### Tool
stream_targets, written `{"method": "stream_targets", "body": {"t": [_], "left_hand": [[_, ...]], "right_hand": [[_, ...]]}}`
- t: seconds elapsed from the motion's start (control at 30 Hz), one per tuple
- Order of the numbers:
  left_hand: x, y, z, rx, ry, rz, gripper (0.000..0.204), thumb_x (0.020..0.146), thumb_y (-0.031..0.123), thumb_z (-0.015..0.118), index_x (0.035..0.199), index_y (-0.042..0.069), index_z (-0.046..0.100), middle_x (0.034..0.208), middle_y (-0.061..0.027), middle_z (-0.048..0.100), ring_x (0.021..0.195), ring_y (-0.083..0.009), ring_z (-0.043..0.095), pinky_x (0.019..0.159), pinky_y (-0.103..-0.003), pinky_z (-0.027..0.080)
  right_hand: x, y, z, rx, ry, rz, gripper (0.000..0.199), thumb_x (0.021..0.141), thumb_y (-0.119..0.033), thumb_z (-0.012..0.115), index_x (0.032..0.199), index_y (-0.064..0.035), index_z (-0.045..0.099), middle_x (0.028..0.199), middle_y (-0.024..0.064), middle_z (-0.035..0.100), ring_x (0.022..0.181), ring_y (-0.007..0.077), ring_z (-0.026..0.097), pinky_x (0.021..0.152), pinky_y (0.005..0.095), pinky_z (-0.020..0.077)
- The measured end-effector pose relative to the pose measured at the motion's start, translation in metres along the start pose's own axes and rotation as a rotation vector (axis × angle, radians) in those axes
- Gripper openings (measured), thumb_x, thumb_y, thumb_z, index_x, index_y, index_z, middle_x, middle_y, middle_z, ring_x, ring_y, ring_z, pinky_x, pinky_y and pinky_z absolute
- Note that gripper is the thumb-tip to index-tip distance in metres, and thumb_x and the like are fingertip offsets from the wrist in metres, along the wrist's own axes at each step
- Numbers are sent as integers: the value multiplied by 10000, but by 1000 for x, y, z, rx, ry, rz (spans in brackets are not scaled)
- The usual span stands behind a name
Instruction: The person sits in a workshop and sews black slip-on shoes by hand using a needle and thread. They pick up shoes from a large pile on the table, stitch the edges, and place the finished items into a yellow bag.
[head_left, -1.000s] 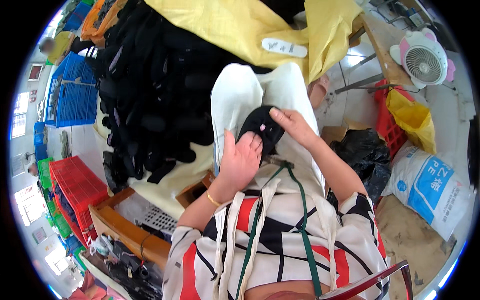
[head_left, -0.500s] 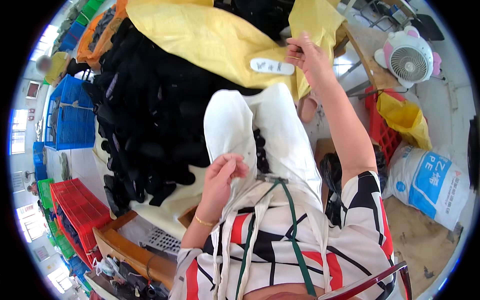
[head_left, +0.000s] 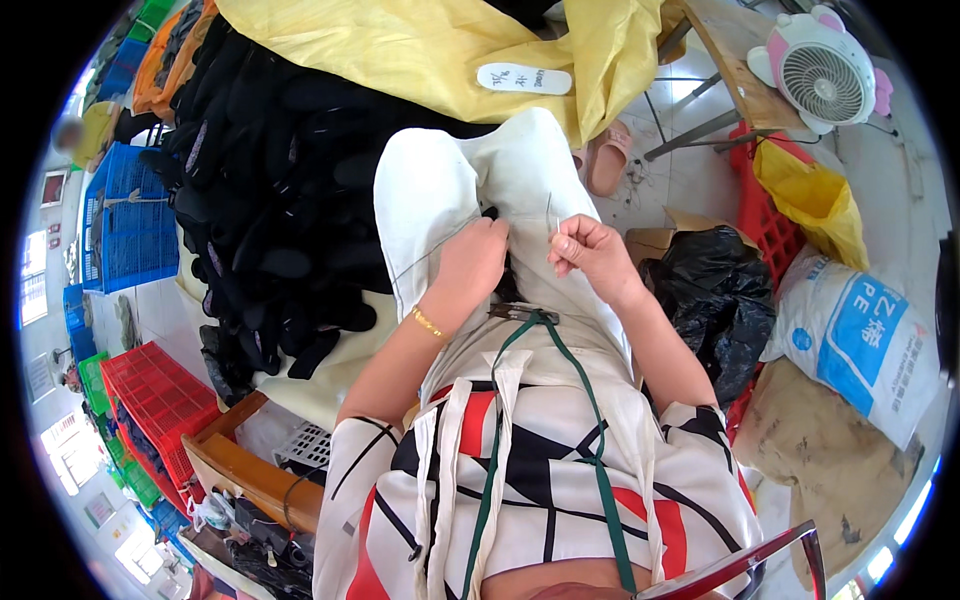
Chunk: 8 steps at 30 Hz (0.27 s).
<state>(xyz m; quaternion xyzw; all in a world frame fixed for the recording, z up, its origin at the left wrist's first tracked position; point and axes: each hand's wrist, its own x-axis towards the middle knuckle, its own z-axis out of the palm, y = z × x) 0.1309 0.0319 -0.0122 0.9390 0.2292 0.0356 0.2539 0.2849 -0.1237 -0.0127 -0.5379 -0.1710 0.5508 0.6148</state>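
Over my lap, my right hand [head_left: 590,255] pinches a thin needle [head_left: 549,208] that points up from the fingertips. My left hand [head_left: 472,258], with a gold bracelet at its wrist, is closed above my other thigh; what its fingers hold is hidden. A dark thread [head_left: 418,262] runs across the white apron [head_left: 425,185] beside that hand. Against my left leg lies a big heap of black slipper-like pieces [head_left: 290,180]. Beyond my knees, a white sole-shaped piece [head_left: 523,78] with handwriting lies on a yellow sack [head_left: 400,60].
To the right are a wooden table [head_left: 735,75] with a white fan [head_left: 822,85], a black plastic bag [head_left: 712,295], a red crate [head_left: 757,205] and a white-and-blue sack [head_left: 850,335]. A pink slipper [head_left: 608,160] is on the floor. Blue [head_left: 135,220] and red crates [head_left: 160,400] stand left.
My right hand has come down from above the yellow sack to my lap. My left hand has moved forward and inward over my thigh. The view has shifted slightly.
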Motion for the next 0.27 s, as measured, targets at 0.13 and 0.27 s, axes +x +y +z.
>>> {"method": "stream_targets", "body": {"t": [0.13, 0.27], "left_hand": [[18, -13, 29, 224, -112, -3, 63, 834, 116, 574, 856, 58, 580, 854, -138, 645, 811, -339, 650, 657, -461, 524], [13, -14, 15, 177, -90, -64, 217, 829, 160, 618, 1034, 91, 613, 967, -156, 676, 889, -305, 670, 708, -467, 530]], "right_hand": [[-17, -8, 13, 35, 38, 43, 172, 984, -237, 634, 976, -65, 632, 831, 27, 684, 633, 87, 607, 588, 228, 512], [-19, 6, -5, 32, -14, 1, 188, 987, -235, 629, 1021, -51, 616, 874, 35, 710, 675, 94, 652, 590, 219, 520]]}}
